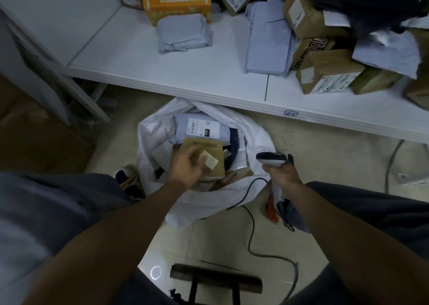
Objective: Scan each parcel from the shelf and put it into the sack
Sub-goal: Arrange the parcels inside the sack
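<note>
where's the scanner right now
The scanner is gripped in the right hand, right of centre in the head view, just right of the white sack.

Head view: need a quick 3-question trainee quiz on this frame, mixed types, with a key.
1. True or false: the right hand holds the scanner.
2. Where does the sack stand? A) on the floor at the front edge of the shelf; B) on a cart; C) hung from a hook.
3. Fill in: the cardboard box beneath the left hand, at the sack's mouth, is ____ in colour.

Key: 1 true; 2 A; 3 brown.
</note>
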